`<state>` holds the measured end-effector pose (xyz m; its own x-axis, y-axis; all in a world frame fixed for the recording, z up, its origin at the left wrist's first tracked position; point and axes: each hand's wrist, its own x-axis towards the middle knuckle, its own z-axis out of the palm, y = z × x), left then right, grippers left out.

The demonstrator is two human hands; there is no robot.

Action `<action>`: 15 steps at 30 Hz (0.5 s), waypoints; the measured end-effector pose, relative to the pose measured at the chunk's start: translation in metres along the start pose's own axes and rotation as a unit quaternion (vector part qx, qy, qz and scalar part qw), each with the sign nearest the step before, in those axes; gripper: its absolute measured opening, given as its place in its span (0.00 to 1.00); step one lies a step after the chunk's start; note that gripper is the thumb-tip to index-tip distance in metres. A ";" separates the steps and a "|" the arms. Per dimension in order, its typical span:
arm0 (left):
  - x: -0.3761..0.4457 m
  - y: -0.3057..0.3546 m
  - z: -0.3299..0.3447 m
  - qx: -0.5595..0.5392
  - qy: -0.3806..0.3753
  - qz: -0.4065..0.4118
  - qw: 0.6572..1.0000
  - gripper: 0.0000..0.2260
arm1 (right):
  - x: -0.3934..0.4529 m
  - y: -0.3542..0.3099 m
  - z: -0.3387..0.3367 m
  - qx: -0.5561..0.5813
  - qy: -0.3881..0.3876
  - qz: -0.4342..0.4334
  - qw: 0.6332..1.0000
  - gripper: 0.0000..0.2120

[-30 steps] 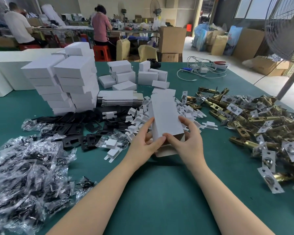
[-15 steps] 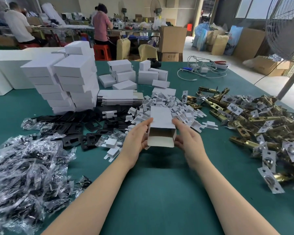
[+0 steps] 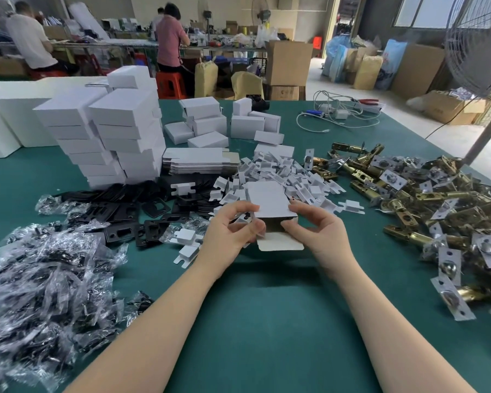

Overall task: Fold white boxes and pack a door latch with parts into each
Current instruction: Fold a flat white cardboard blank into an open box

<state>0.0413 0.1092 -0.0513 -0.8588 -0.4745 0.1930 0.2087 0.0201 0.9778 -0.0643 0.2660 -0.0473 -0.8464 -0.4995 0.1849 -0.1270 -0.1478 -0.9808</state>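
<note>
Both my hands on one white box, near the middle of the table.

I count one box [image 3: 270, 201] in hand, its open end and flap toward me, above the green table [image 3: 267, 307]. My left hand [image 3: 230, 231] pinches its left side with curled fingers; my right hand [image 3: 315, 228] pinches the right side, thumb at the opening. Two tall stacks of folded boxes [image 3: 108, 137] stand toward the far left edge, and one heap of brass latches [image 3: 437, 199] lies along the right edge; too many to count.
</note>
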 end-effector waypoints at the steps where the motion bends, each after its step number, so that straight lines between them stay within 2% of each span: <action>1: 0.000 -0.001 0.001 0.018 0.013 0.010 1.000 0.10 | 0.000 0.001 0.001 -0.028 0.018 -0.016 0.999 0.12; 5: 0.002 -0.005 0.004 0.082 0.016 0.033 0.996 0.13 | -0.002 0.001 0.002 -0.084 0.058 -0.059 0.993 0.10; 8: 0.003 -0.006 0.002 0.057 0.029 0.015 0.998 0.13 | -0.002 0.001 0.005 -0.075 0.051 -0.066 0.994 0.11; 11: 0.005 -0.006 0.002 0.035 0.086 0.018 0.996 0.10 | -0.005 0.003 0.011 -0.091 0.057 -0.093 0.990 0.08; 15: 0.006 -0.004 -0.001 -0.023 0.115 0.005 0.993 0.09 | -0.010 0.004 0.013 -0.183 0.005 -0.185 0.965 0.25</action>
<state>0.0357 0.1054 -0.0545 -0.7281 -0.6631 0.1736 0.2426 -0.0125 0.9700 -0.0496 0.2594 -0.0526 -0.7126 -0.4619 0.5280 -0.5948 -0.0012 -0.8039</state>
